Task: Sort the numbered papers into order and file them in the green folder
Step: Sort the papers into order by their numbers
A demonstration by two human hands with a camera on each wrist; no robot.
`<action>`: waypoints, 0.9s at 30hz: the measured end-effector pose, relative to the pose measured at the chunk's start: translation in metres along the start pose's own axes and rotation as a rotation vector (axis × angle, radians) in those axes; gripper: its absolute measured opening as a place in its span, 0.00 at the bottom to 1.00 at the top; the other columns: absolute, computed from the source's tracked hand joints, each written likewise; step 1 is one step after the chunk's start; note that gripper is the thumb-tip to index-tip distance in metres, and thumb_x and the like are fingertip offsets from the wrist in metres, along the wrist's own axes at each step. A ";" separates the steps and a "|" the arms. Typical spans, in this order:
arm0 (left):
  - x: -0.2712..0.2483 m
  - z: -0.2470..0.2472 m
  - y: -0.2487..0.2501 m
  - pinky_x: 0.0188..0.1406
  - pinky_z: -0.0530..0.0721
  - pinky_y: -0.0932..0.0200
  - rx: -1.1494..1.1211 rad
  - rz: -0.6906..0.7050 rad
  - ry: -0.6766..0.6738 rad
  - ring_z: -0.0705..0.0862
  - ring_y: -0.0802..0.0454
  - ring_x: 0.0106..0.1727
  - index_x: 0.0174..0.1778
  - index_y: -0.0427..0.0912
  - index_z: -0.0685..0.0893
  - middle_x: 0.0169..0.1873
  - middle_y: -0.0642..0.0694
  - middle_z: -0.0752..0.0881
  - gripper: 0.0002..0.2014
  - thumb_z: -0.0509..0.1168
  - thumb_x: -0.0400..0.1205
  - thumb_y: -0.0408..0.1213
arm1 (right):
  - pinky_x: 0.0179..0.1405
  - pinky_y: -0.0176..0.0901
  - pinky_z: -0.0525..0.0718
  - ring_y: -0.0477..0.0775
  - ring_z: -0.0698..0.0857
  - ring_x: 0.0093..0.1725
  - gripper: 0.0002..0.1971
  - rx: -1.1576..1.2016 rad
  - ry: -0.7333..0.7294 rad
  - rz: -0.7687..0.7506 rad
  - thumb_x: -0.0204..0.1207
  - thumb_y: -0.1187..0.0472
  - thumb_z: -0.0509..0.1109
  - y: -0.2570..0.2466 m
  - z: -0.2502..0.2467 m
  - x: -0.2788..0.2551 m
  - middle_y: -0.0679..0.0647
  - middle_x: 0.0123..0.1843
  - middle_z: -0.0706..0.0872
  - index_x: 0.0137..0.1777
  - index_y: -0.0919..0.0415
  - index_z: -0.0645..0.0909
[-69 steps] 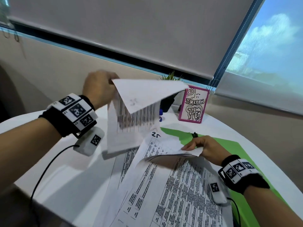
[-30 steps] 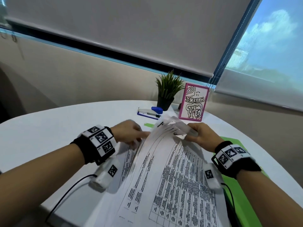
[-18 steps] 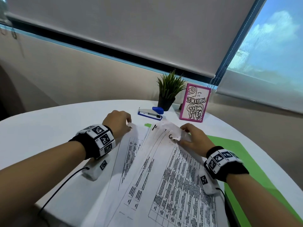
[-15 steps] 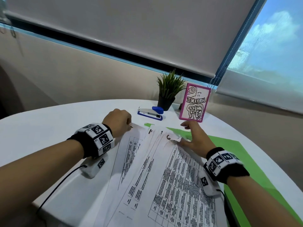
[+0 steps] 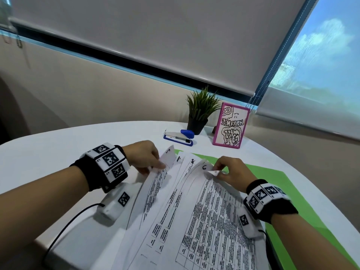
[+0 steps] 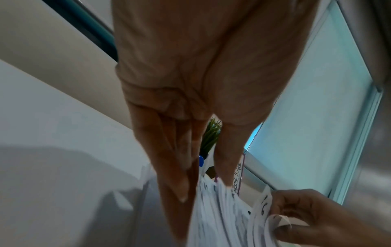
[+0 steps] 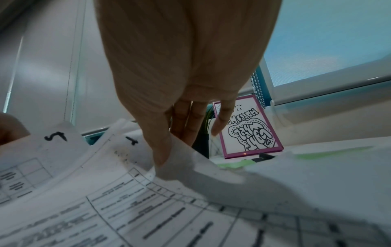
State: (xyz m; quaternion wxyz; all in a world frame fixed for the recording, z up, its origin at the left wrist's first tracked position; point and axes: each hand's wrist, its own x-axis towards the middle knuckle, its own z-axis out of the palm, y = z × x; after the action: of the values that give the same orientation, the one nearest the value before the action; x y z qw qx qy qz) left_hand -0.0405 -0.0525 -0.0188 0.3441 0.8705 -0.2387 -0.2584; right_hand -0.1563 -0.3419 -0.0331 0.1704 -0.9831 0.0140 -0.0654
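Observation:
Several printed sheets with handwritten numbers point(image 5: 196, 215) lie fanned out on the white table. They partly cover the green folder point(image 5: 282, 193) on the right. My left hand point(image 5: 160, 163) pinches the raised top corner of the leftmost sheet, marked 5 point(image 5: 168, 157). In the left wrist view the left hand point(image 6: 203, 188) has its thumb and fingers on either side of the paper edges point(image 6: 222, 213). My right hand point(image 5: 217, 170) pinches the curled top corner of the sheet marked 6 point(image 5: 204, 168). The right wrist view shows the right hand point(image 7: 172, 148) with its thumb on that folded corner, and the sheet marked 5 point(image 7: 55, 135) at the left.
At the back of the table stand a blue stapler point(image 5: 180, 137), a small potted plant point(image 5: 200, 114) and a pink-framed drawing point(image 5: 231, 126). The round table edge point(image 5: 321, 193) curves close past the folder. A black cable point(image 5: 64, 228) trails from my left wrist.
My left hand laid its sheets down, then lifted the corner of the left sheet. My right hand came back from reaching forward and now pinches the corner of sheet 6.

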 end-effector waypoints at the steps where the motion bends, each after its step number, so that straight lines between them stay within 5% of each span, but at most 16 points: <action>1: -0.001 0.000 -0.003 0.26 0.85 0.63 0.040 -0.012 -0.047 0.87 0.54 0.26 0.42 0.37 0.88 0.37 0.42 0.90 0.08 0.74 0.78 0.39 | 0.51 0.52 0.86 0.45 0.86 0.45 0.07 -0.006 0.014 -0.006 0.68 0.57 0.79 0.002 0.001 0.000 0.42 0.42 0.88 0.42 0.48 0.84; 4: 0.000 -0.002 -0.010 0.32 0.89 0.59 0.102 -0.051 -0.060 0.89 0.49 0.30 0.47 0.31 0.90 0.40 0.38 0.92 0.07 0.72 0.78 0.32 | 0.52 0.49 0.86 0.42 0.87 0.46 0.10 0.022 0.028 -0.006 0.67 0.59 0.80 0.002 -0.001 -0.001 0.42 0.44 0.89 0.41 0.45 0.83; 6: -0.001 -0.006 -0.008 0.31 0.88 0.60 0.148 -0.038 0.072 0.87 0.49 0.28 0.43 0.30 0.89 0.33 0.40 0.90 0.07 0.69 0.79 0.31 | 0.54 0.48 0.85 0.44 0.86 0.49 0.14 0.031 0.024 -0.023 0.63 0.62 0.82 0.004 -0.001 -0.002 0.42 0.47 0.88 0.35 0.42 0.81; 8: -0.004 -0.014 -0.002 0.33 0.82 0.60 0.259 -0.002 0.313 0.85 0.48 0.29 0.38 0.36 0.87 0.29 0.44 0.87 0.10 0.64 0.81 0.35 | 0.55 0.49 0.83 0.46 0.85 0.49 0.16 -0.014 0.026 -0.045 0.62 0.63 0.82 0.006 -0.001 -0.002 0.44 0.49 0.87 0.31 0.43 0.79; 13: -0.021 -0.049 0.022 0.40 0.74 0.54 0.236 0.109 0.885 0.79 0.42 0.40 0.45 0.45 0.80 0.42 0.40 0.86 0.06 0.60 0.85 0.34 | 0.47 0.53 0.84 0.49 0.82 0.41 0.11 -0.033 0.023 -0.045 0.64 0.65 0.81 0.011 0.000 -0.003 0.47 0.42 0.82 0.34 0.51 0.82; 17: -0.041 -0.089 0.044 0.41 0.81 0.47 0.060 0.390 1.318 0.84 0.37 0.41 0.50 0.41 0.83 0.42 0.37 0.88 0.10 0.56 0.83 0.36 | 0.40 0.35 0.72 0.36 0.73 0.43 0.13 -0.044 0.098 -0.078 0.64 0.64 0.81 0.015 -0.002 -0.005 0.47 0.45 0.76 0.34 0.48 0.81; 21: -0.055 -0.105 0.072 0.35 0.76 0.67 -0.185 0.744 1.336 0.77 0.65 0.33 0.40 0.51 0.79 0.34 0.59 0.81 0.07 0.60 0.83 0.37 | 0.40 0.25 0.72 0.31 0.81 0.41 0.18 0.149 0.054 -0.104 0.64 0.75 0.78 0.009 -0.016 -0.014 0.48 0.47 0.86 0.31 0.49 0.81; 25: -0.047 -0.084 0.084 0.28 0.69 0.66 -0.259 0.810 1.295 0.70 0.65 0.28 0.39 0.41 0.80 0.27 0.59 0.74 0.11 0.62 0.85 0.42 | 0.47 0.47 0.84 0.54 0.90 0.48 0.15 0.320 -0.042 -0.056 0.66 0.76 0.78 0.004 -0.036 -0.031 0.50 0.45 0.93 0.30 0.55 0.84; 27: -0.035 -0.065 0.083 0.28 0.70 0.60 -0.272 0.808 1.259 0.70 0.59 0.28 0.37 0.40 0.79 0.26 0.54 0.75 0.13 0.63 0.85 0.43 | 0.51 0.42 0.85 0.52 0.91 0.48 0.09 0.333 -0.036 -0.050 0.66 0.76 0.79 0.001 -0.045 -0.040 0.49 0.44 0.94 0.32 0.63 0.86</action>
State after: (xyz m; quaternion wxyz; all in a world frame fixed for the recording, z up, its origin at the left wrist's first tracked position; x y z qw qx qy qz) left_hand -0.0466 -0.0544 0.0921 0.5875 0.6485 -0.2638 0.4059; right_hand -0.2022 -0.3563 0.0036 0.3296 -0.9423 -0.0244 -0.0534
